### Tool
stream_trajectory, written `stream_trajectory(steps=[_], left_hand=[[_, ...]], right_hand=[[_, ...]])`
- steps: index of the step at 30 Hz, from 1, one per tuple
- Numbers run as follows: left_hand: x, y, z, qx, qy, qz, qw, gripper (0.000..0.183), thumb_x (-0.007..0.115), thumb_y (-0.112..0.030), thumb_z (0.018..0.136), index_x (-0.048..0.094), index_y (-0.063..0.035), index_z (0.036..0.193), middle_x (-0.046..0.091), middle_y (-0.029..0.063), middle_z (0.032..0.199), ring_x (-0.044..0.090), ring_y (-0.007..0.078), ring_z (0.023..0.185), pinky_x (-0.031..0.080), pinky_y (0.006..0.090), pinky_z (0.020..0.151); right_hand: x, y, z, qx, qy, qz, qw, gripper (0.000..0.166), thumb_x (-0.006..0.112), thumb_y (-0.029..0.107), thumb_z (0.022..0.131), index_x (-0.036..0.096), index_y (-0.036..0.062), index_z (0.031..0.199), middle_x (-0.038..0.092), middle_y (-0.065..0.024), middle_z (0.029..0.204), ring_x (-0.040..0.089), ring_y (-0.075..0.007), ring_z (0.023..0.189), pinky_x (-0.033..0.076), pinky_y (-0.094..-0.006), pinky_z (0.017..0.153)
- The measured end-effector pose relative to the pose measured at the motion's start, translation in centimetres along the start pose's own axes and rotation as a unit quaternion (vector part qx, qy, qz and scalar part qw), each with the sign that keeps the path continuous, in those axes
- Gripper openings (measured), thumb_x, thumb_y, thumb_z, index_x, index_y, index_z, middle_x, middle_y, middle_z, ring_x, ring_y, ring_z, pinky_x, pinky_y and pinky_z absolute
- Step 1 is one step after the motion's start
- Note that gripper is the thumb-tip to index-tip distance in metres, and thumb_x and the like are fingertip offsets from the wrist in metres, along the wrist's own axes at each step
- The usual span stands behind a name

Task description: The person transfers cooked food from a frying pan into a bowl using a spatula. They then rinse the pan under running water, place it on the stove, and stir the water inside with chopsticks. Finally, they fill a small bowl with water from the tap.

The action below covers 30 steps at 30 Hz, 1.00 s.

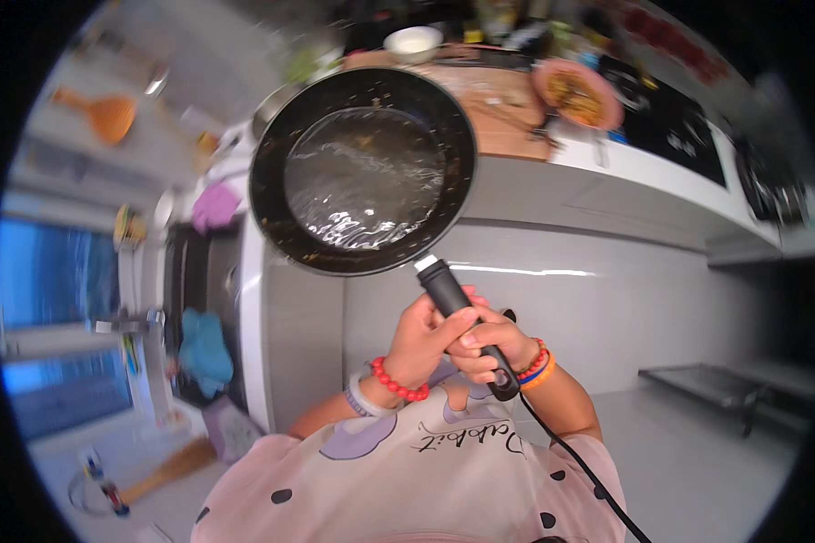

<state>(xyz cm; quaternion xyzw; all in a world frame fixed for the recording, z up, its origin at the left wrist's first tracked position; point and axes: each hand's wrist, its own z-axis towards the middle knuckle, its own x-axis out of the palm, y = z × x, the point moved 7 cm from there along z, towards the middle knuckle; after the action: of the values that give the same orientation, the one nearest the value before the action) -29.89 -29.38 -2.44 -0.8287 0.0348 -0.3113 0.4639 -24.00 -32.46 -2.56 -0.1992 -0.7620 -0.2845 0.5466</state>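
A black frying pan (365, 178) with clear liquid and small food bits in it is held out in front of me. Both hands grip its black plastic handle. My left hand (424, 329), with a red bead bracelet at the wrist, has its thumb laid over the handle. My right hand (492, 343), with red, blue and orange bands, wraps the handle from the other side, nearer its looped end. The hands touch each other. Part of the fingers is hidden under the handle.
Beyond the pan, a wooden board (506, 119), a white bowl (413, 43) and a pink plate of food (577, 94) stand on the counter, beside a black hob (672, 129). A sink holding a blue cloth (206, 351) lies left. A metal rack (703, 387) is low right.
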Motion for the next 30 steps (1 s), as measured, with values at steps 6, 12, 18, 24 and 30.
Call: stream_trajectory(steps=[6, 12, 18, 24, 30], left_hand=[[13.4, 1.7, 7.3, -0.002, 0.059, 0.015, 0.998, 0.031, 0.054, -0.011, 0.087, 0.047, 0.0055, 0.113, 0.059, 0.0139, 0.103, 0.058, 0.0170, 0.093, 0.048, 0.0291, 0.081], [26.8, 4.3, 14.7, -0.036, 0.139, -0.016, 0.989, 0.032, 0.055, -0.014, 0.087, 0.048, 0.0053, 0.112, 0.059, 0.0140, 0.102, 0.057, 0.0171, 0.094, 0.047, 0.0296, 0.081], [38.1, 7.6, 25.1, -0.060, 0.218, 0.022, 0.974, 0.033, 0.054, -0.018, 0.088, 0.049, 0.0055, 0.110, 0.059, 0.0145, 0.101, 0.057, 0.0189, 0.094, 0.046, 0.0307, 0.083], [47.7, 11.2, 36.5, -0.066, 0.258, 0.065, 0.962, 0.033, 0.054, -0.019, 0.088, 0.050, 0.0052, 0.110, 0.060, 0.0148, 0.102, 0.058, 0.0188, 0.095, 0.047, 0.0309, 0.083], [56.2, 14.0, 46.7, -0.084, 0.282, 0.061, 0.954, 0.034, 0.054, -0.019, 0.088, 0.050, 0.0046, 0.112, 0.059, 0.0145, 0.103, 0.058, 0.0195, 0.095, 0.047, 0.0314, 0.084]], right_hand=[[-2.0, 8.5, -11.5, -0.086, 0.026, 0.005, 0.996, 0.019, 0.048, 0.006, 0.084, 0.040, 0.0052, 0.101, 0.043, -0.0027, 0.067, 0.044, -0.0092, 0.047, 0.038, -0.0236, 0.038], [-4.9, 17.2, -23.3, -0.165, -0.021, -0.020, 0.986, 0.006, 0.047, 0.006, 0.084, 0.042, 0.0049, 0.084, 0.043, -0.0022, 0.064, 0.043, -0.0086, 0.047, 0.039, -0.0234, 0.039], [-10.5, 27.0, -32.8, -0.245, -0.095, 0.000, 0.965, 0.006, 0.047, 0.006, 0.081, 0.042, 0.0049, 0.083, 0.042, -0.0029, 0.063, 0.040, -0.0079, 0.042, 0.035, -0.0218, 0.033], [-18.1, 37.3, -40.9, -0.299, -0.113, -0.018, 0.947, 0.010, 0.046, 0.007, 0.081, 0.042, 0.0050, 0.090, 0.041, -0.0026, 0.063, 0.039, -0.0073, 0.039, 0.035, -0.0217, 0.032], [-24.0, 47.0, -47.6, -0.323, -0.138, -0.012, 0.936, 0.011, 0.047, 0.007, 0.081, 0.042, 0.0060, 0.090, 0.042, -0.0017, 0.062, 0.039, -0.0073, 0.039, 0.036, -0.0221, 0.032]])
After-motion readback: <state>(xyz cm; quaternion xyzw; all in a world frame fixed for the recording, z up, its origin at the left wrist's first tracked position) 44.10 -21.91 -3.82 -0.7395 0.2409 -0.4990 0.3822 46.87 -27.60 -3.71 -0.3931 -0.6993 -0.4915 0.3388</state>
